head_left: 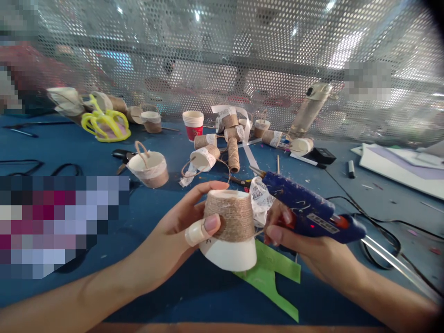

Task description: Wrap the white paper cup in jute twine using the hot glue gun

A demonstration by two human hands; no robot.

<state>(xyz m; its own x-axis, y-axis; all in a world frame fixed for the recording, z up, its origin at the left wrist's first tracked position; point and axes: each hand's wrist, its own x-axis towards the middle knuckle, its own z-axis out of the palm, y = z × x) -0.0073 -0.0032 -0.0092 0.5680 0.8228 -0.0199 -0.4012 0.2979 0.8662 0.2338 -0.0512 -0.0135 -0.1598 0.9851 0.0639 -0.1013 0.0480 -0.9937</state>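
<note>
My left hand (194, 222) is wrapped around a paper cup (231, 256), held upside down. Brown twine (231, 215) winds around the upper part of its wall, while a white band stays bare at the bottom. A bandage covers my left thumb. In my right hand (298, 236) is a blue hot glue gun (301, 199), its nozzle pointing up and left above the cup. The right thumb and fingertips close together by the twine's loose end. Behind the cup lies white lace (260, 196), and green pieces (270, 273) lie beneath it on the table.
Several twine-and-lace cups, including one with a handle (149, 169), stand or lie further back. A red cup stack (193, 125), a twine roll (233, 155) and a yellow crown shape (106, 125) are there too. Black cables (381, 222) run at right; white sheets (398, 166) lie beyond.
</note>
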